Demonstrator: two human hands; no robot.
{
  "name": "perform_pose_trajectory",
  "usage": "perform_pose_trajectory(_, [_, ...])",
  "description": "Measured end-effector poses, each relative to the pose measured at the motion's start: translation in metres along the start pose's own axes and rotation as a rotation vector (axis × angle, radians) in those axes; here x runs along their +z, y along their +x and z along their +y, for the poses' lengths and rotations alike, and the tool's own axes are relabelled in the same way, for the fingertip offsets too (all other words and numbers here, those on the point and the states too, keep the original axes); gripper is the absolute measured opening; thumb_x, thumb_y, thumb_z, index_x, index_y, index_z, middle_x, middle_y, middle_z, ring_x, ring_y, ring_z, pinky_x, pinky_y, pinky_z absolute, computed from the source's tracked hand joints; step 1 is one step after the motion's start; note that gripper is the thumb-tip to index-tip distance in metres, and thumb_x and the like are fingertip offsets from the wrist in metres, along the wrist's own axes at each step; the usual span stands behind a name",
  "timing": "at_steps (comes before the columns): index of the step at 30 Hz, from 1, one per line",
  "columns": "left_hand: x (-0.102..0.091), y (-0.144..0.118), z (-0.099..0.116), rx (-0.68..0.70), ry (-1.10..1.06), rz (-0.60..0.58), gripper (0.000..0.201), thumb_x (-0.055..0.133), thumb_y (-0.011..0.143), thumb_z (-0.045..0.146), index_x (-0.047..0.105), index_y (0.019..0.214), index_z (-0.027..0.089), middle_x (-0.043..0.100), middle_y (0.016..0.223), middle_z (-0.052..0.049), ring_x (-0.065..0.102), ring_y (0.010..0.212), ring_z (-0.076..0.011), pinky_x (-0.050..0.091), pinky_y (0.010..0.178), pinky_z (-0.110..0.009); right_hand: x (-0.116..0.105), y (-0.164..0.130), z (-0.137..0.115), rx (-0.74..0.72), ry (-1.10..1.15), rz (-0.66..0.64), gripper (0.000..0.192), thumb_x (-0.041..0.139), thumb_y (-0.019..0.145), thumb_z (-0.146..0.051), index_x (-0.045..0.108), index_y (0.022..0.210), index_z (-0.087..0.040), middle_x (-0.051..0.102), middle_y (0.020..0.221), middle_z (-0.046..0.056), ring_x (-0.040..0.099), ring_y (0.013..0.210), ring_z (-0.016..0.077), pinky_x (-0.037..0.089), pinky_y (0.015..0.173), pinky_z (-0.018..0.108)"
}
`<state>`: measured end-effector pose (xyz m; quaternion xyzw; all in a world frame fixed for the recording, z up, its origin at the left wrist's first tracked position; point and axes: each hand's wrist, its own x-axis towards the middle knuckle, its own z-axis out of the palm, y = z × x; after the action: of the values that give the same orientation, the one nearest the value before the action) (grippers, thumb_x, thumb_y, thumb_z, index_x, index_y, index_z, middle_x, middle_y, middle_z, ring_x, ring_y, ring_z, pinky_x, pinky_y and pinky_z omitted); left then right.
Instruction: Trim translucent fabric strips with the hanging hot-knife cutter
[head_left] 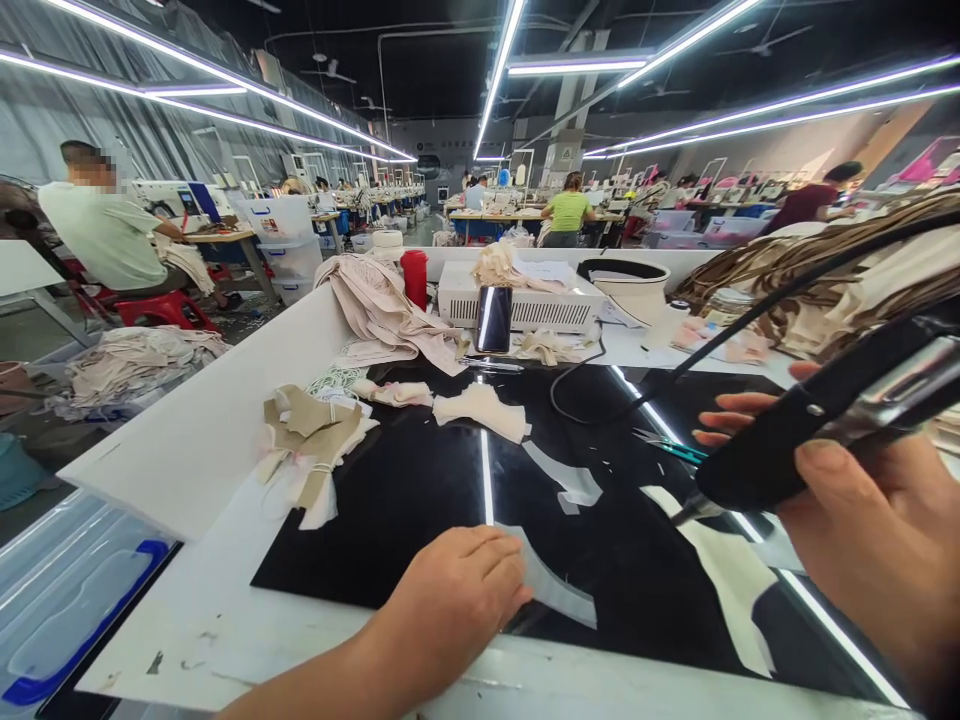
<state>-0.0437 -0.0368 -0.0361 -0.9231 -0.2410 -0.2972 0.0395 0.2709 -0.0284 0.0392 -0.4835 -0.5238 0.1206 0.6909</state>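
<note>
Left hand (457, 590): fingers pressed together and flat on the near end of a curved translucent strip (551, 585) lying on the black mat (405, 500) of the worktop (217, 620), the strip's long axis running right and slightly toward the person. Right hand (877, 510): closed around a black corded tool (810, 430), tip aimed down-left, hovering right of the strip; the left hand is nearer it. Containers: white bowl (634, 285) behind, contents hidden; clear lidded bin (67, 590) at left.
</note>
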Motion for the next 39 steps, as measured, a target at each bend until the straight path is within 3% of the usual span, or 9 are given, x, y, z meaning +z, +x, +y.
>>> perform_pose_trajectory(3, [-0.001,0.001,0.001,0.000,0.006,0.004,0.025,0.044,0.113,0.024,0.064,0.103,0.014,0.078,0.106,-0.004,0.076,0.104,-0.0171,0.063,0.097,-0.032,0.013,0.003,-0.012,0.171,0.179,0.001,0.040,0.093,0.072,-0.044,0.076,0.107,-0.034,0.076,0.100,0.012,0.077,0.078,0.0297,0.066,0.062,0.046])
perform_pose_trajectory(6, [-0.002,0.002,0.001,0.009,0.016,0.004,0.025,0.045,0.113,0.023,0.065,0.101,0.014,0.078,0.105,-0.004,0.076,0.104,-0.0170,0.063,0.095,-0.032,0.026,0.006,-0.022,0.180,0.222,-0.032,0.056,0.100,0.059,-0.052,0.073,0.104,-0.032,0.075,0.093,0.010,0.075,0.071,0.0281,0.065,0.055,0.044])
perform_pose_trajectory(11, [-0.002,0.002,0.001,0.012,0.017,0.007,0.026,0.044,0.113,0.023,0.065,0.102,0.014,0.079,0.105,-0.004,0.076,0.104,-0.0168,0.064,0.095,-0.032,0.058,-0.007,-0.035,0.146,0.354,-0.152,0.063,0.094,0.068,-0.053,0.069,0.121,-0.030,0.070,0.084,0.004,0.067,0.064,0.0219,0.061,0.057,0.039])
perform_pose_trajectory(20, [0.000,0.002,0.000,0.013,0.015,0.009,0.027,0.043,0.113,0.023,0.066,0.100,0.013,0.079,0.105,-0.005,0.076,0.104,-0.0179,0.064,0.094,-0.032,0.113,-0.036,-0.037,0.159,0.529,-0.294,0.049,0.083,0.083,-0.054,0.059,0.119,-0.031,0.066,0.093,0.000,0.066,0.077,0.0198,0.060,0.072,0.039])
perform_pose_trajectory(27, [0.004,0.002,0.000,0.005,0.033,0.030,0.028,0.045,0.113,0.026,0.067,0.100,0.014,0.080,0.110,-0.005,0.076,0.106,-0.0163,0.063,0.097,-0.029,0.124,-0.046,-0.031,0.130,0.545,-0.300,0.041,0.077,0.091,-0.047,0.054,0.123,-0.033,0.065,0.090,-0.002,0.065,0.072,0.0185,0.058,0.065,0.036])
perform_pose_trajectory(39, [0.003,0.002,0.000,0.010,0.034,0.009,0.024,0.049,0.112,0.026,0.067,0.101,0.013,0.079,0.115,-0.006,0.074,0.111,-0.0173,0.064,0.094,-0.031,0.123,-0.049,-0.022,0.105,0.514,-0.271,0.040,0.077,0.092,-0.043,0.054,0.123,-0.032,0.065,0.089,-0.002,0.064,0.073,0.0176,0.056,0.069,0.036])
